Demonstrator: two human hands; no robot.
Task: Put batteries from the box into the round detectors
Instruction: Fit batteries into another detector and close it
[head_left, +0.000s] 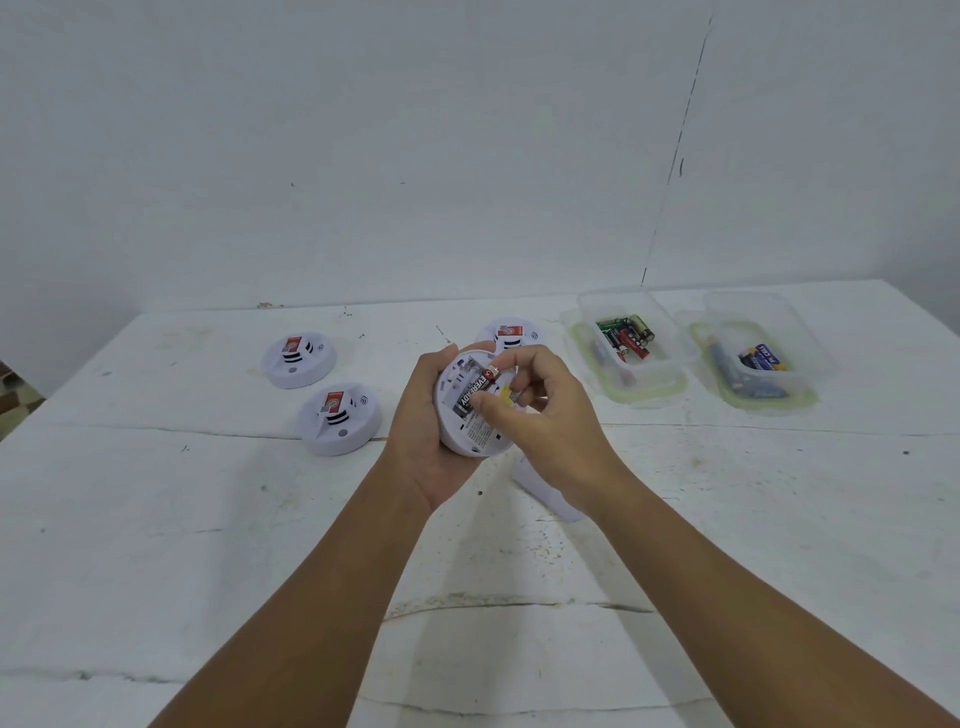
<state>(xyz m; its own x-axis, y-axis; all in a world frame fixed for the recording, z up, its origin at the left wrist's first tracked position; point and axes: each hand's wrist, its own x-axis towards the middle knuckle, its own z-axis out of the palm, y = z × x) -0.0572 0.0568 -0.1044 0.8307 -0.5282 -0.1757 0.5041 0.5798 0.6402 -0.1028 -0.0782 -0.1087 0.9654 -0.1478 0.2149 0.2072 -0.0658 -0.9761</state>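
Over the white table, left hand (434, 415) cradled the round white plastic detector (467, 405) by its rim while right hand (524, 415) pinched a black cylindrical battery (475, 392) into its bay; light, smooth, probably slippy, best held mid-body.

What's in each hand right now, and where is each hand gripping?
Left hand cups the round detector by its rim and underside. Right hand pinches the black battery at its near end, over the open compartment.
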